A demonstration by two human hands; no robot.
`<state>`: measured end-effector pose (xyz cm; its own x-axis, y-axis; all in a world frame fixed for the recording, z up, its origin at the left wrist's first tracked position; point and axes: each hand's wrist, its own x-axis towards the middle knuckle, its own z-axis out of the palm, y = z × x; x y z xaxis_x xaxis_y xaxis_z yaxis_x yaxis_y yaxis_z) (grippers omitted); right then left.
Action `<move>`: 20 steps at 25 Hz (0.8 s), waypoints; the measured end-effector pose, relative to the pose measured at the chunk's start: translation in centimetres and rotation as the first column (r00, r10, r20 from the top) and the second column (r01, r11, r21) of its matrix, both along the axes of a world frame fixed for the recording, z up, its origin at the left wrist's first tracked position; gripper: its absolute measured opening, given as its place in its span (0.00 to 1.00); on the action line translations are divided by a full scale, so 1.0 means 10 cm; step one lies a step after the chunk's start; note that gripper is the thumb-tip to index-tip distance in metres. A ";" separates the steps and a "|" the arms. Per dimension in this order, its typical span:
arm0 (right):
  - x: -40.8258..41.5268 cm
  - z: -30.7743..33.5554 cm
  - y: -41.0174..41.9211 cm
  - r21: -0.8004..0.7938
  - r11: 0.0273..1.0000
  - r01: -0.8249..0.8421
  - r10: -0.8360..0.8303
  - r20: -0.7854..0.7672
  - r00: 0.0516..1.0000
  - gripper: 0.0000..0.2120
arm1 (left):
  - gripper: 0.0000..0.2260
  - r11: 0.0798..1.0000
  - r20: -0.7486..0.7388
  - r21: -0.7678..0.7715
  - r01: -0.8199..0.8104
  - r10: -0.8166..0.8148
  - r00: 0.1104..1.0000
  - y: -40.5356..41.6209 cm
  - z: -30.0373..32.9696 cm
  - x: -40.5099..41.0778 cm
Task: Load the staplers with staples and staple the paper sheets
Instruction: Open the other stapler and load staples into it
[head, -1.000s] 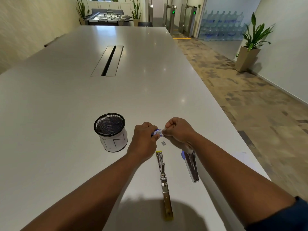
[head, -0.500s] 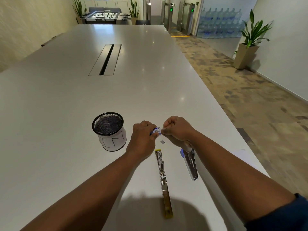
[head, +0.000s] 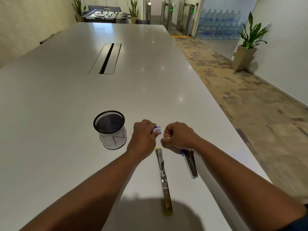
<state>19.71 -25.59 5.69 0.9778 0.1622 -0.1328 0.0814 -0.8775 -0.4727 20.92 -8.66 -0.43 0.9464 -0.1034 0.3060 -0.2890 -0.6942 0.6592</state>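
While I watch from the head view, a long white table [head: 66,100] runs far toward a foosball table [head: 106,14]. My left hand [head: 143,139] pinches a small blue-white staple box [head: 157,130]; my right hand [head: 178,135] is clenched, contents unclear. An opened stapler [head: 164,179] lies near, another [head: 190,163] right, mesh cup [head: 110,129] left.
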 end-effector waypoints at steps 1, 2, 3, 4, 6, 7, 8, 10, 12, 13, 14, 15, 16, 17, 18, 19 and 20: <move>-0.02 0.00 0.02 -0.013 1.000 0.001 0.000 0.022 1.000 0.10 | 0.06 1.000 0.004 0.000 0.002 -0.002 1.000 0.00 0.00 -0.01; -0.04 0.01 0.04 -0.021 1.000 -0.001 0.002 0.031 1.000 0.09 | 0.06 1.000 0.009 0.003 0.004 -0.004 1.000 0.00 0.01 -0.02; -0.06 0.02 0.06 -0.034 0.999 -0.005 0.006 0.039 0.999 0.09 | 0.06 1.000 0.009 0.010 0.002 -0.003 1.000 0.00 0.01 -0.02; -0.09 0.03 0.07 -0.049 0.999 -0.008 0.010 0.054 0.998 0.09 | 0.07 1.000 0.001 0.022 0.001 -0.001 1.000 0.00 0.02 -0.03; -0.17 0.05 0.08 -0.044 0.999 0.011 -0.006 0.115 0.993 0.09 | 0.13 0.999 -0.042 0.038 -0.002 0.003 0.999 0.01 0.06 -0.08; -0.22 0.07 0.07 -0.017 1.000 0.026 -0.023 0.153 0.988 0.09 | 0.16 1.000 -0.054 0.020 -0.005 0.006 0.999 0.01 0.10 -0.11; -0.27 0.09 0.05 0.019 0.999 0.040 -0.042 0.182 0.982 0.09 | 0.17 1.000 -0.052 -0.021 -0.015 0.014 0.999 0.00 0.14 -0.17; -0.41 0.14 0.01 0.112 0.992 0.055 -0.079 0.221 0.972 0.08 | 0.16 0.989 0.004 -0.150 -0.012 0.013 1.000 0.00 0.25 -0.33; -0.53 0.19 -0.02 0.213 0.975 0.063 -0.112 0.226 0.968 0.08 | 0.14 0.954 0.016 -0.297 0.046 -0.043 0.999 0.02 0.32 -0.51; -0.58 0.20 -0.03 0.256 0.964 0.064 -0.125 0.226 0.966 0.08 | 0.13 0.932 -0.019 -0.354 0.077 -0.090 0.996 0.03 0.37 -0.61; -0.64 0.22 -0.03 0.292 0.954 0.061 -0.132 0.231 0.964 0.08 | 0.13 0.922 -0.049 -0.374 0.102 -0.130 0.990 0.06 0.42 -0.72; -0.70 0.23 -0.02 0.322 0.945 0.050 -0.132 0.238 0.962 0.08 | 0.13 0.924 -0.061 -0.363 0.123 -0.155 0.986 0.08 0.48 -0.79; -0.76 0.25 0.00 0.346 0.937 0.036 -0.127 0.245 0.961 0.08 | 0.13 0.932 -0.059 -0.335 0.141 -0.170 0.984 0.10 0.53 -0.85; -0.82 0.26 0.02 0.371 0.929 0.021 -0.122 0.250 0.961 0.08 | 0.13 0.936 -0.046 -0.315 0.157 -0.181 0.982 0.11 0.58 -0.90; -0.87 0.28 0.04 0.397 0.918 0.011 -0.119 0.248 0.961 0.07 | 0.13 0.938 -0.026 -0.301 0.174 -0.190 0.981 0.11 0.64 -0.93; -0.92 0.31 0.05 0.427 0.904 0.002 -0.117 0.242 0.963 0.07 | 0.12 0.938 0.003 -0.291 0.190 -0.197 0.980 0.11 0.70 -0.98; -0.96 0.34 0.07 0.458 0.889 -0.004 -0.115 0.231 0.966 0.07 | 0.11 0.935 0.030 -0.291 0.202 -0.202 0.979 0.12 0.74 -1.01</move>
